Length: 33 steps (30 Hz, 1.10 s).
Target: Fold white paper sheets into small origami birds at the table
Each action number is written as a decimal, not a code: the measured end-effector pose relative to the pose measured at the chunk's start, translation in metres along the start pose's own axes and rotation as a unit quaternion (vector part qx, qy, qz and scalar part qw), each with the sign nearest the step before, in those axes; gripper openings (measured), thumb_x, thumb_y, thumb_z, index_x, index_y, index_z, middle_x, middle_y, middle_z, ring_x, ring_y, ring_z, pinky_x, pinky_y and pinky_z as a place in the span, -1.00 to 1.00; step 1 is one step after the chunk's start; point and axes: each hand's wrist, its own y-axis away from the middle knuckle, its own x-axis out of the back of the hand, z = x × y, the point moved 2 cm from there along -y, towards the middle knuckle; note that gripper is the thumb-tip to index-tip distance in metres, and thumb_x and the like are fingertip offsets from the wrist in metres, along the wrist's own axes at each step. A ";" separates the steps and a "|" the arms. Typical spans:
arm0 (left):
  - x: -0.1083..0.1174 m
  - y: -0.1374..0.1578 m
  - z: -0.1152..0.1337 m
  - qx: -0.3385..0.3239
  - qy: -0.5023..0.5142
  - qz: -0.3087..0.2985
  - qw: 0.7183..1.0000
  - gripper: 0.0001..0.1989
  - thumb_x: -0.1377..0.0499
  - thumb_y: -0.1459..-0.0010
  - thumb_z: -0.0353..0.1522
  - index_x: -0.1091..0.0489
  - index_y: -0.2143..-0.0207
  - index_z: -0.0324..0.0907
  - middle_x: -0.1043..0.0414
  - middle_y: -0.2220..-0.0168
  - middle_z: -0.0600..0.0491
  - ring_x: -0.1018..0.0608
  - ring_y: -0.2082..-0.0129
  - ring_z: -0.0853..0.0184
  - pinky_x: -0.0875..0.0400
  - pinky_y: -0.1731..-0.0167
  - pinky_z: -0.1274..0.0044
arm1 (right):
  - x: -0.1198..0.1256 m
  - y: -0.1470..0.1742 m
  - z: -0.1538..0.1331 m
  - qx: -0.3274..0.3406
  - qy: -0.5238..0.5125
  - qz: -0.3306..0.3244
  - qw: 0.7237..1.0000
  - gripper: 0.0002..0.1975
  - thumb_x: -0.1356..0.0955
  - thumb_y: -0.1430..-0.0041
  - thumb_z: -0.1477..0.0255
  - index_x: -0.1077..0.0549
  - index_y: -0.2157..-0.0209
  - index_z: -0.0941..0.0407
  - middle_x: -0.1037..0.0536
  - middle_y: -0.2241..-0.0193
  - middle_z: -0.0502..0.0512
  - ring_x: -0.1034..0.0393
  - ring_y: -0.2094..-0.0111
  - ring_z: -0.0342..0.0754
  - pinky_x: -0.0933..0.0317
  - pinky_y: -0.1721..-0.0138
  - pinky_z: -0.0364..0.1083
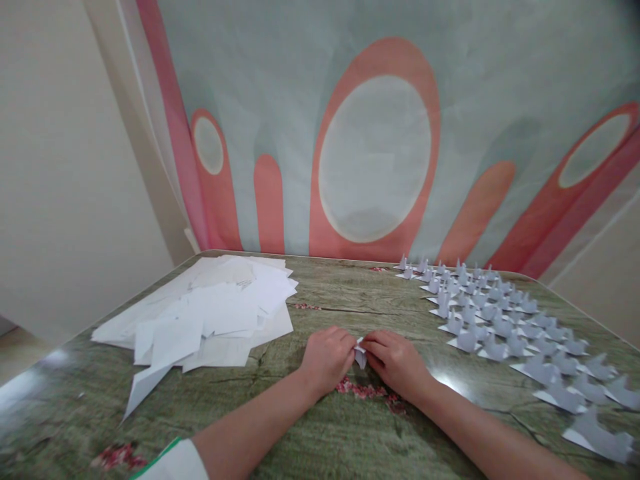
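Observation:
Between my two hands, just above the middle front of the table, is a small folded white paper piece (361, 355). My left hand (327, 360) pinches its left side, fingers closed. From the right, my right hand (395, 362) grips the other side with thumb and fingertips. Parts of the paper are covered by my fingers. To the left lies a loose pile of white paper sheets (225, 303). On the right stand rows of folded white paper figures (493, 351) with pointed, upright tips.
The wood-patterned table (280, 407) has printed red flower patches and light glare. Behind it hangs a grey-green backdrop (295, 80) with coral shapes. One folded figure (597, 433) sits near the right front. A paper sheet (145, 389) sticks out from the pile's front.

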 end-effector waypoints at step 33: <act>0.002 -0.001 -0.010 0.133 0.148 -0.020 0.980 -0.81 -0.06 -0.10 -0.29 -0.46 0.41 -0.09 -0.42 0.41 0.13 -0.45 0.40 0.38 -0.25 0.39 0.59 | -0.004 -0.001 -0.001 -0.052 -0.001 0.036 0.998 -0.90 -0.31 -0.11 0.53 -0.47 0.34 0.11 -0.49 0.39 0.07 -0.34 0.32 -0.06 -0.20 0.26 -0.10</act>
